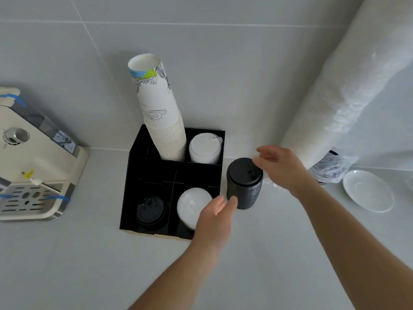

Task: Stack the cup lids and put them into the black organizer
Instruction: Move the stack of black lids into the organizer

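A tall stack of black cup lids [244, 183] stands on the counter just right of the black organizer [134, 175]. My left hand [215, 217] reaches in from below, its fingertips at the stack's lower left side, fingers straight. My right hand [279, 166] hovers at the stack's upper right, fingers spread and relaxed, holding nothing. Inside the organizer sit a short pile of black lids [150, 211] at front left, white lids [192, 205] at front right, white lids [204, 148] at back right and a tall column of paper cups [161, 113].
A cream coffee machine [33, 166] with a metal drip tray stands at the left. A long plastic sleeve of white lids [346, 97] leans against the tiled wall at the right. A white saucer [368, 190] lies on the counter at far right.
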Available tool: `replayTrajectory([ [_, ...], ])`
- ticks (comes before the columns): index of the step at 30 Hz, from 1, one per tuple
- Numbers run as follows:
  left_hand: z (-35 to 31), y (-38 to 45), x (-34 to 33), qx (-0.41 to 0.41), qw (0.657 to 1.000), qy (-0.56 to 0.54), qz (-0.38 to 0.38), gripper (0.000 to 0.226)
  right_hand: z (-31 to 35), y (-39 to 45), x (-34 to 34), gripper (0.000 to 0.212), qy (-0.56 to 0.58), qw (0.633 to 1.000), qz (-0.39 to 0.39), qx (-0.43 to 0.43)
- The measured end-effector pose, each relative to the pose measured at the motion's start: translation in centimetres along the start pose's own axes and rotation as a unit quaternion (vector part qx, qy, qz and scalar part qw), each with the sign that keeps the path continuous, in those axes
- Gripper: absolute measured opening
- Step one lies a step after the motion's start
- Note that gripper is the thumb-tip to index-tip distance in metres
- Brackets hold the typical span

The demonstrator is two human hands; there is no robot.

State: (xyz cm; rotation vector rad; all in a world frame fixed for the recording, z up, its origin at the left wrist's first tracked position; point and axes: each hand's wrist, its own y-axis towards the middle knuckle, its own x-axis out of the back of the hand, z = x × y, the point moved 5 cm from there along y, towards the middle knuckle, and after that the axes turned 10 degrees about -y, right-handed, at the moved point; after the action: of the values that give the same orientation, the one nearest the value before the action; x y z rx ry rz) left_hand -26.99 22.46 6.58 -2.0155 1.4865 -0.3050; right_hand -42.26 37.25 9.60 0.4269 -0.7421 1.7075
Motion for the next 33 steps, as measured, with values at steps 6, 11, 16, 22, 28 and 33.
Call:
replayTrajectory([
  [6,0.3,4.5,-2.9,0.034,0.998,-0.026,-0.041,0.08,-2.2,2.5,-2.4,0.048,-0.007,0.995,0.095,-0.024],
  [11,1.3,5.9,-3.8,0.06,0.996,-0.01,-0.061,0.068,-3.8,2.5,-2.8,0.031,0.111,0.984,0.133,-0.048],
  [16,2.3,6.6,-4.7,0.043,0.997,-0.058,-0.036,0.057,-5.3,2.6,-2.8,0.032,0.143,0.971,0.173,-0.081],
  [22,3.3,7.2,-4.5,0.078,0.99,-0.089,-0.075,0.029,-6.0,2.6,-2.3,0.037,0.168,0.965,0.187,-0.075],
  [28,3.9,8.2,-4.5,0.126,0.976,-0.127,-0.127,0.046,-7.3,1.9,-1.2,0.038,0.214,0.953,0.198,-0.086],
  [33,3.9,8.8,-5.1,0.135,0.968,-0.177,-0.118,0.061,-7.9,1.2,-0.8,0.033,0.253,0.942,0.197,-0.098],
])
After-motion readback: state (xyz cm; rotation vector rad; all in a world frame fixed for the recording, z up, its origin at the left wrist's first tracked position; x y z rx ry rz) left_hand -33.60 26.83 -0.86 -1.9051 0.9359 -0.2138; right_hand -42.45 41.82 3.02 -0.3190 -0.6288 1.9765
